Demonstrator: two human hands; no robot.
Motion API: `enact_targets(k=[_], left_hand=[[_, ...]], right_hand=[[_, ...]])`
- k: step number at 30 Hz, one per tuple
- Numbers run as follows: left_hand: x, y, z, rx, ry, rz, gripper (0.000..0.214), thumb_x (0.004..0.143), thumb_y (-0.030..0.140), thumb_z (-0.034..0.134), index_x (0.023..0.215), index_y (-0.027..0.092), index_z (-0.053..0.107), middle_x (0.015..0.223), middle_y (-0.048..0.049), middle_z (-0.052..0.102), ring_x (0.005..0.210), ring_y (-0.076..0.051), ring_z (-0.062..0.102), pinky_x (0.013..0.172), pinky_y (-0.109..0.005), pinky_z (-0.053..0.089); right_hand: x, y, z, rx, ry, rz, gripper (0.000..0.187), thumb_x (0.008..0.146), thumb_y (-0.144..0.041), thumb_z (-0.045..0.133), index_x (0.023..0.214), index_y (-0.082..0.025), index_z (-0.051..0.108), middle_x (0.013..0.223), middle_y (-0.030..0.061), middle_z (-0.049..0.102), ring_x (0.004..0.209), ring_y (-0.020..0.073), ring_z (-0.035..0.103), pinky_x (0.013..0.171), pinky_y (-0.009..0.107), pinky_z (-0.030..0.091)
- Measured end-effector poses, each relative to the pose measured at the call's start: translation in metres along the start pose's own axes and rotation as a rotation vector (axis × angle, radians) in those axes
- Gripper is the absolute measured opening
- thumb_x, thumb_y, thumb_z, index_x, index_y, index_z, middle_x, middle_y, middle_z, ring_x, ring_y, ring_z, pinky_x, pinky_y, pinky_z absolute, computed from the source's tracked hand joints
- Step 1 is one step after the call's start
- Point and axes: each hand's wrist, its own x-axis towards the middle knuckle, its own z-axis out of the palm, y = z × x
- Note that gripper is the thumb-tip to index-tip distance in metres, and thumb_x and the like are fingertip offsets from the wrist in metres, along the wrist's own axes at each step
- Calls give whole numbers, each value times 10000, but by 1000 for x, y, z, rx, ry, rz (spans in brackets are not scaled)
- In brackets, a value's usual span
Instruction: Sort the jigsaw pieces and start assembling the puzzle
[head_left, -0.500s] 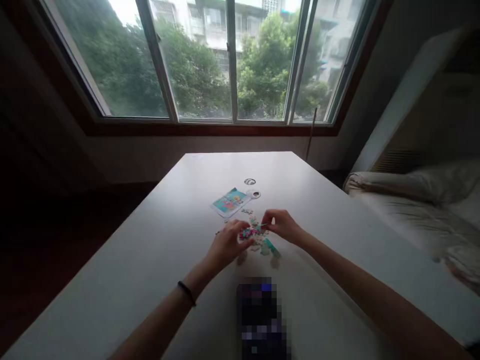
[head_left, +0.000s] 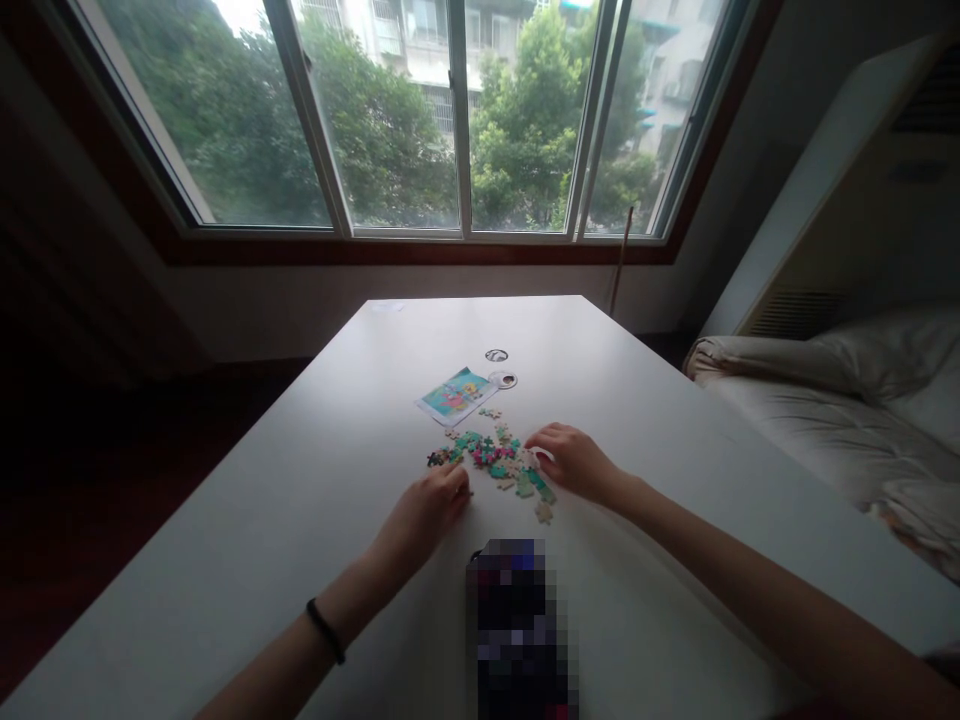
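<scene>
Jigsaw puzzle pieces [head_left: 491,455] in green, pink and pale tan lie in a loose pile on the white table [head_left: 285,520]. At the pile's near left side is my left hand [head_left: 431,505], its fingers curled together. A small edge of a puzzle piece [head_left: 471,492] shows by its fingertips; the rest is hidden. My right hand [head_left: 574,458] reaches in from the right, thumb and fingers closed around a pale puzzle piece [head_left: 530,459] at the pile's right edge. Beyond the pile lies a picture sheet [head_left: 457,394] with a turquoise scene.
Two small round items, a nearer one [head_left: 508,380] and a farther one [head_left: 496,355], lie past the sheet. A dark, pixelated object [head_left: 517,630] is at the table's near side. A covered sofa [head_left: 810,400] stands at right, a window [head_left: 405,130] ahead.
My left hand has drawn back left and toward me, uncovering the pile. The piece near the pile's front left is no longer seen there. My right hand has moved slightly right.
</scene>
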Motion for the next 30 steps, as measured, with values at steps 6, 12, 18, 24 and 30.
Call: enact_targets(k=[6, 12, 18, 24, 30], left_hand=[[17, -17, -24, -115, -66, -123, 208, 825, 267, 446, 825, 151, 619, 695, -20, 674, 599, -139, 609, 547, -202, 440], [8, -26, -34, 90, 17, -263, 273, 829, 277, 449, 987, 135, 620, 753, -85, 672, 663, -236, 626, 589, -299, 448], [-1, -2, -22, 356, 180, -2, 342, 836, 210, 504, 1173, 156, 479, 1062, -111, 585, 952, -259, 572, 747, -365, 490], [30, 15, 7, 190, 12, 427, 436, 807, 137, 556, 1225, 206, 453, 1233, -84, 538, 1142, -224, 484, 954, -401, 410], [31, 10, 11, 89, -77, 528, 278, 868, 102, 461, 1119, 191, 542, 1186, -65, 578, 1133, -195, 494, 968, -371, 400]], right_hand=[[9, -15, 0, 185, 25, -14, 172, 812, -121, 541, 946, -181, 629, 922, 60, 656, 859, 175, 585, 766, 287, 451], [12, -21, -4, 197, -66, -39, 159, 816, -119, 543, 929, -171, 641, 897, 63, 661, 808, 166, 593, 725, 274, 451], [8, -7, -5, 190, -107, 36, 172, 761, -154, 635, 934, -154, 635, 882, 63, 638, 798, 171, 584, 731, 280, 453], [11, -9, 1, 112, -162, -22, 274, 712, -229, 708, 964, -148, 636, 954, 95, 594, 877, 204, 560, 773, 310, 448], [0, -9, 1, 104, -206, -35, 321, 658, -271, 754, 938, -174, 630, 951, 73, 557, 854, 196, 534, 762, 302, 439]])
